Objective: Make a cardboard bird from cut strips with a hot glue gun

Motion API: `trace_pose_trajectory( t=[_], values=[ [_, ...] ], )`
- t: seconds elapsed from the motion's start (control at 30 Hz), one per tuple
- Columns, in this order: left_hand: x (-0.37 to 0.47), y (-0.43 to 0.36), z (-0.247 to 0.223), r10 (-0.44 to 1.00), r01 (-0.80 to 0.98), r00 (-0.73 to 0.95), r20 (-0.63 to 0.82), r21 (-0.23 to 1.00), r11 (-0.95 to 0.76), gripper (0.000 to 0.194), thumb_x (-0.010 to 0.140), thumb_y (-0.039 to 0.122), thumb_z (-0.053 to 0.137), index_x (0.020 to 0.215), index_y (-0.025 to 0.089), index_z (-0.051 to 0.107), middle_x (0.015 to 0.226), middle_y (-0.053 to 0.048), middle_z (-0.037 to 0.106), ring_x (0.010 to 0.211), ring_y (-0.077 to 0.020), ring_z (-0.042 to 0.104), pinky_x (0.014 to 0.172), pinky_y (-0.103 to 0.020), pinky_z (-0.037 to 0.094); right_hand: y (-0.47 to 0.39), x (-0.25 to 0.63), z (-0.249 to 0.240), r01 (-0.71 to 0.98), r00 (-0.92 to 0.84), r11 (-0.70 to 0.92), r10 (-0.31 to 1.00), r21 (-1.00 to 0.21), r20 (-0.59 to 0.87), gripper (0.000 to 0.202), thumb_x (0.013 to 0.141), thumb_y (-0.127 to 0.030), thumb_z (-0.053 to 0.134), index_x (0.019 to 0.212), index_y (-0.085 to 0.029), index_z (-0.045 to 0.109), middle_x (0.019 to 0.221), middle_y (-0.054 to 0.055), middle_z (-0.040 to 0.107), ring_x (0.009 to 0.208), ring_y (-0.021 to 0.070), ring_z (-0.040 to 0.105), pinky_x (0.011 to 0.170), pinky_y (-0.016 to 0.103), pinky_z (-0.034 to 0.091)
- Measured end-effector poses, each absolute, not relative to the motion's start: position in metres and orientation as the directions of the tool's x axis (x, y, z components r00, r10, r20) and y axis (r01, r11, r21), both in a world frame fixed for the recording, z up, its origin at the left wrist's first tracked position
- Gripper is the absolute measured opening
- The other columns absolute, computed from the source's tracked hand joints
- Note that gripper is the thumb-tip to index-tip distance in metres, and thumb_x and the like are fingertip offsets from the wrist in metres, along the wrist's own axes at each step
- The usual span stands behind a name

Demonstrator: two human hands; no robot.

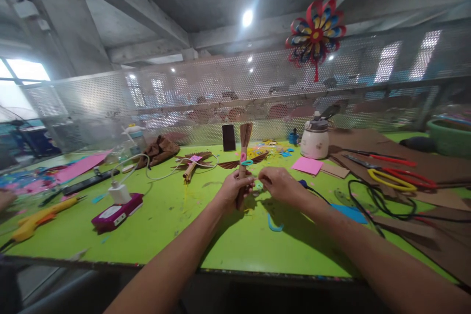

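Observation:
My left hand [231, 189] is closed around the lower part of an upright brown cardboard piece [246, 135], which spreads into narrow pleats at its top. On its front, just above my fingers, sit a small teal loop [248, 162] and a pink loop. My right hand [277, 182] is a little to the right, its fingers curled together in a pinch; what they hold, if anything, is too small to make out. Below it a curved blue strip [274, 224] lies on the green table [235, 250]. Another pleated brown piece with a rolled handle [190, 170] lies farther left.
A purple power strip [117, 213] and a yellow glue gun [35, 221] lie on the left. To the right are scissors [392, 180], a black cable [382, 206], cardboard sheets [375, 142] and a white bottle [315, 140]. A phone [228, 138] stands at the back.

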State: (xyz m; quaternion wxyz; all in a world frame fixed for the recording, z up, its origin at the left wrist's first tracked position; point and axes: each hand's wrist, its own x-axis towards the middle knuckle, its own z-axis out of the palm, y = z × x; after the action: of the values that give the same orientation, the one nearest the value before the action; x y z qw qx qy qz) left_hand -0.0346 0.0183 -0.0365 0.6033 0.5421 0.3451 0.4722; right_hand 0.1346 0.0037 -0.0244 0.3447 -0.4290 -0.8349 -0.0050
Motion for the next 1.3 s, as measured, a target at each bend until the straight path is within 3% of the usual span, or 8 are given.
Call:
trace_pose_trajectory(
  t=[0.13, 0.33, 0.47, 0.67, 0.83, 0.9, 1.1, 1.3],
  values=[
    [-0.034, 0.02, -0.037, 0.952, -0.199, 0.287, 0.109, 0.979, -0.052, 0.033, 0.063, 0.019, 0.071, 0.087, 0.013, 0.049, 0.067, -0.001, 0.058, 0.048, -0.0047, 0.048, 0.04, -0.015, 0.032, 0.004, 0.133, -0.023, 0.74, -0.289, 0.577, 0.737, -0.346, 0.611, 0.013, 0.08, -0.019, 0.05, 0.071, -0.015, 0.059, 0.067, 0.004, 0.06, 0.062, 0.0132, 0.05, 0.059, 0.024, 0.033],
    [-0.036, 0.02, -0.034, 0.962, -0.238, 0.24, 0.133, 0.968, -0.075, 0.038, 0.061, 0.021, 0.073, 0.088, 0.014, 0.049, 0.068, 0.0, 0.058, 0.049, -0.0044, 0.047, 0.04, -0.015, 0.031, 0.01, 0.139, -0.021, 0.785, -0.133, 0.461, 0.778, -0.415, 0.614, 0.027, 0.079, -0.026, 0.052, 0.054, -0.016, 0.053, 0.06, 0.003, 0.054, 0.059, 0.0129, 0.046, 0.057, 0.024, 0.031],
    [-0.037, 0.021, -0.032, 0.971, -0.268, 0.197, 0.135, 0.96, -0.079, 0.04, 0.061, 0.021, 0.073, 0.092, 0.014, 0.047, 0.068, 0.0, 0.058, 0.05, -0.0052, 0.048, 0.04, -0.015, 0.031, 0.01, 0.142, -0.017, 0.72, -0.087, 0.464, 0.798, -0.516, 0.597, 0.026, 0.081, -0.025, 0.045, 0.061, -0.015, 0.059, 0.061, 0.003, 0.058, 0.059, 0.013, 0.049, 0.057, 0.024, 0.032],
    [-0.037, 0.02, -0.031, 0.973, -0.276, 0.18, 0.144, 0.957, -0.09, 0.042, 0.06, 0.02, 0.073, 0.093, 0.014, 0.049, 0.069, -0.001, 0.058, 0.052, -0.0062, 0.05, 0.042, -0.016, 0.033, 0.008, 0.136, -0.022, 0.648, -0.157, 0.475, 0.848, -0.596, 0.505, 0.02, 0.077, -0.03, 0.052, 0.078, -0.016, 0.067, 0.071, 0.004, 0.066, 0.062, 0.0143, 0.054, 0.058, 0.024, 0.037],
    [-0.037, 0.019, -0.03, 0.966, -0.273, 0.21, 0.153, 0.958, -0.092, 0.043, 0.059, 0.022, 0.074, 0.094, 0.013, 0.051, 0.073, -0.002, 0.059, 0.056, -0.0077, 0.053, 0.044, -0.017, 0.034, 0.005, 0.132, -0.023, 0.653, -0.169, 0.524, 0.804, -0.546, 0.57, 0.026, 0.079, -0.029, 0.049, 0.062, -0.016, 0.063, 0.06, 0.003, 0.061, 0.056, 0.013, 0.05, 0.056, 0.024, 0.035],
    [-0.037, 0.019, -0.029, 0.965, -0.264, 0.216, 0.151, 0.96, -0.091, 0.046, 0.057, 0.022, 0.076, 0.095, 0.013, 0.051, 0.074, -0.003, 0.06, 0.059, -0.009, 0.055, 0.044, -0.017, 0.034, 0.005, 0.132, -0.023, 0.625, -0.158, 0.517, 0.817, -0.584, 0.554, 0.027, 0.079, -0.028, 0.049, 0.057, -0.016, 0.06, 0.055, 0.002, 0.059, 0.052, 0.012, 0.05, 0.053, 0.024, 0.035],
    [-0.034, 0.018, -0.026, 0.963, -0.227, 0.213, 0.165, 0.967, -0.116, 0.048, 0.052, 0.023, 0.078, 0.092, 0.013, 0.054, 0.068, 0.001, 0.058, 0.051, -0.0056, 0.049, 0.045, -0.018, 0.034, 0.002, 0.127, -0.023, 0.262, -0.16, 0.326, 0.943, -0.908, 0.293, 0.025, 0.076, -0.034, 0.054, 0.058, -0.016, 0.053, 0.045, -0.003, 0.052, 0.037, 0.0074, 0.044, 0.039, 0.02, 0.033],
    [-0.033, 0.018, -0.028, 0.962, -0.217, 0.181, 0.204, 0.962, -0.163, 0.046, 0.053, 0.024, 0.079, 0.092, 0.014, 0.056, 0.067, 0.003, 0.058, 0.05, -0.005, 0.048, 0.049, -0.019, 0.035, -0.005, 0.121, -0.019, -0.063, -0.225, 0.107, 0.967, -0.992, 0.118, 0.027, 0.07, -0.037, 0.064, 0.063, -0.013, 0.053, 0.048, -0.004, 0.052, 0.034, 0.0037, 0.042, 0.033, 0.015, 0.028]
  ],
)
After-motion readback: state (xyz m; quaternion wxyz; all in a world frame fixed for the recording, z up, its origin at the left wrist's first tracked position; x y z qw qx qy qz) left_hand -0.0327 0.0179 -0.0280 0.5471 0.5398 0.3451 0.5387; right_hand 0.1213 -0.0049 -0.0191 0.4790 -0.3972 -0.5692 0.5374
